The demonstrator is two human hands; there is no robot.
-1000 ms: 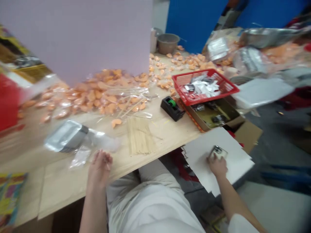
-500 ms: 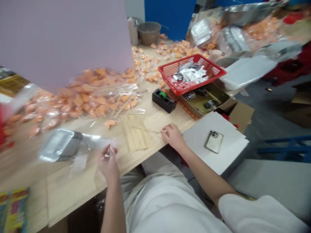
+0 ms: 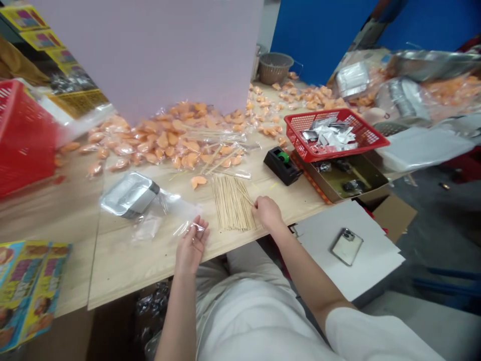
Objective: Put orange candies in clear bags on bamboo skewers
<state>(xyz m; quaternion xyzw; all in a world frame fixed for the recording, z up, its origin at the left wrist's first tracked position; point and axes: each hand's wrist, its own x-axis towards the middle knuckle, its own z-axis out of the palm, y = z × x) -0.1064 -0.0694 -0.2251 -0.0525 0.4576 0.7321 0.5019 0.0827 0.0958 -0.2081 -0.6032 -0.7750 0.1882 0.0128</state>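
My left hand (image 3: 192, 245) is closed on a clear plastic bag (image 3: 188, 228) near the table's front edge, palm partly up. My right hand (image 3: 267, 213) pinches a thin wooden stick (image 3: 246, 195) at the right side of a flat bundle of sticks (image 3: 232, 208). A single orange piece (image 3: 198, 181) lies just behind the bundle. Left of the bundle, a wrapped silver tray stack (image 3: 130, 194) sits beside more clear plastic. Wrapped orange pieces (image 3: 165, 138) are heaped behind, with some longer clear bags and sticks on them.
A black tape dispenser (image 3: 282, 165) stands right of the sticks. Beyond it, a red basket (image 3: 334, 131) of silver packets rests over an open box (image 3: 338, 188). A phone (image 3: 346, 246) lies on white board (image 3: 376, 265). Far left are a red basket (image 3: 26, 140) and printed packaging (image 3: 32, 291).
The camera view has shifted, so the table things appear further right. My right hand has moved closer to the stick bundle, and my left hand's fingers have loosened a little around the plastic.
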